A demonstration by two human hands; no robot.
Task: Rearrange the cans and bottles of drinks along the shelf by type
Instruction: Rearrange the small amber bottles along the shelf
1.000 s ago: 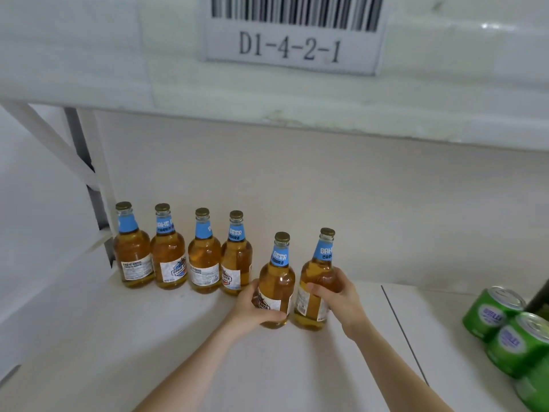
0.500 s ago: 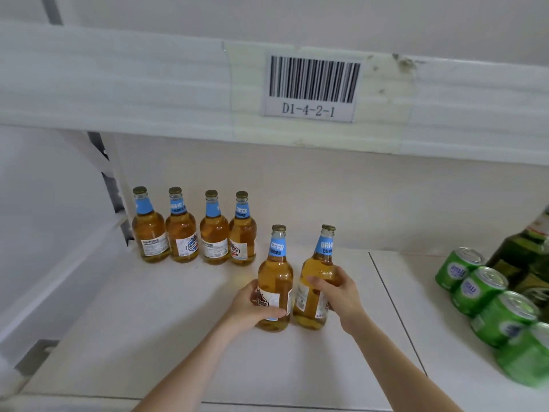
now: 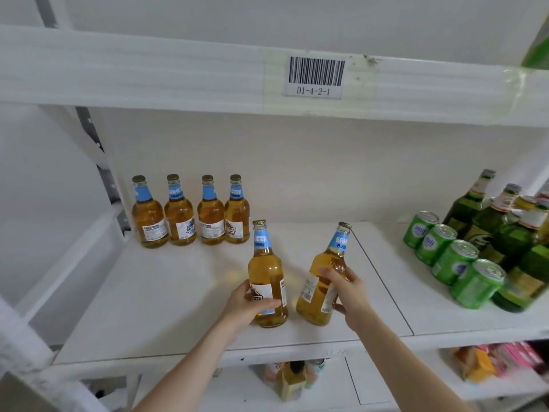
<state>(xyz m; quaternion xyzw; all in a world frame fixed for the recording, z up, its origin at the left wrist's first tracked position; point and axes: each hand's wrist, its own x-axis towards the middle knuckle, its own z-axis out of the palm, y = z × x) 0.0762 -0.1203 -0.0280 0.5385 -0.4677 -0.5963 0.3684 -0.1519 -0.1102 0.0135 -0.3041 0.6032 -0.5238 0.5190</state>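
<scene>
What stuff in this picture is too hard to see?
All in the head view:
- Lower shelf items: blurred, partly behind the shelf board.
- Green bottles: cut off by the right edge.
- Back-row bottles: label print too small.
- Left hand hides part of the upright bottle label; right hand hides part of the tilted bottle label.
- Green thing, top right: cut off by the edge.

Green bottles [image 3: 534, 263] cropped; blurred lower item [image 3: 292, 382], perhaps bottle.

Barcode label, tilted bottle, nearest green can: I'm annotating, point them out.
Barcode label [image 3: 315, 76], head view, the bars.
Tilted bottle [image 3: 325, 259], head view, amber shoulder.
Nearest green can [image 3: 473, 289], head view, side wall.
</scene>
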